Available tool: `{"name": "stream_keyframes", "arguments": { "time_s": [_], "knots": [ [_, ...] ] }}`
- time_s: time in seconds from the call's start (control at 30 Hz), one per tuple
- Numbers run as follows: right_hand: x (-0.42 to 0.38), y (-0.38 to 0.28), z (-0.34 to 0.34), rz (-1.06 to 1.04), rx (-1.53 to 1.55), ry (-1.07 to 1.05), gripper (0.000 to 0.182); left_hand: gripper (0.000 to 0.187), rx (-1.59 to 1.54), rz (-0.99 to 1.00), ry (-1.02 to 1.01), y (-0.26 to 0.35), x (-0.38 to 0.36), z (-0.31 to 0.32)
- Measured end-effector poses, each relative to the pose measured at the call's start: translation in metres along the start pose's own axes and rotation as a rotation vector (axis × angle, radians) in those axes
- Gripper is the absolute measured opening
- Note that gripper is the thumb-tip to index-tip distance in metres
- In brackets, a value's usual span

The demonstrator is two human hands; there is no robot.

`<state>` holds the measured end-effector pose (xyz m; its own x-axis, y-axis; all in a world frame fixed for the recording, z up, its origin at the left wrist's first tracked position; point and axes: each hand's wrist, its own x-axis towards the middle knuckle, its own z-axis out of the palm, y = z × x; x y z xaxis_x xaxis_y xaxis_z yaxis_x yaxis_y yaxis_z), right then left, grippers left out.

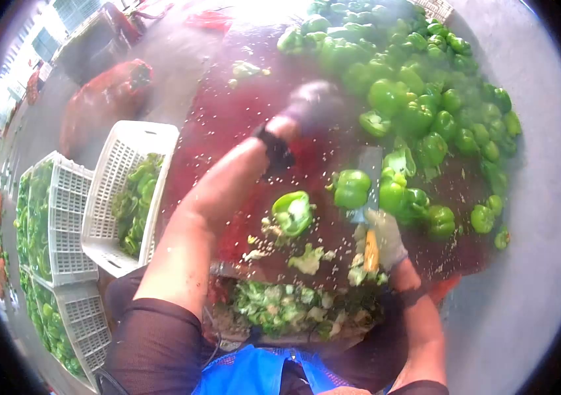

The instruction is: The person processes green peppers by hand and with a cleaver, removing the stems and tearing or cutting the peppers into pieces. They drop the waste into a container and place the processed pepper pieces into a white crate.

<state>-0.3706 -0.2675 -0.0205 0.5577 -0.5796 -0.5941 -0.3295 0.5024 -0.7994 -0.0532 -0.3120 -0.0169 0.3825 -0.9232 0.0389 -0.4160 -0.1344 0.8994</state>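
Note:
My left hand (pixel 315 105), in a pale glove, reaches over the dark red table top (pixel 241 131). Motion and haze blur its fingers, so what it holds, if anything, cannot be made out. My right hand (pixel 386 238), also gloved, is closed round the yellow handle of a knife (pixel 371 250). The broad blade points away from me, partly behind a whole green pepper (pixel 351 189). A cut green pepper (pixel 292 213) lies left of the knife, its hollow inside showing. Pale seeds and core scraps (pixel 309 259) are scattered around it.
A large heap of green peppers (pixel 419 112) covers the table's far right. At the left stand a white crate (pixel 103 197) holding pepper pieces and more filled crates (pixel 73 217). Trimmings (pixel 287 306) lie below the near edge. A red sack (pixel 106 99) sits farther back.

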Motion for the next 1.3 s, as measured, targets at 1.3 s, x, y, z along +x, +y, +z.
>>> {"name": "stream_keyframes", "arguments": {
  "time_s": [1.3],
  "knots": [
    [0.008, 0.007, -0.002, -0.006, 0.060, -0.039, 0.023, 0.077, 0.132, -0.212, 0.260, -0.044, -0.092, -0.117]
  ]
}}
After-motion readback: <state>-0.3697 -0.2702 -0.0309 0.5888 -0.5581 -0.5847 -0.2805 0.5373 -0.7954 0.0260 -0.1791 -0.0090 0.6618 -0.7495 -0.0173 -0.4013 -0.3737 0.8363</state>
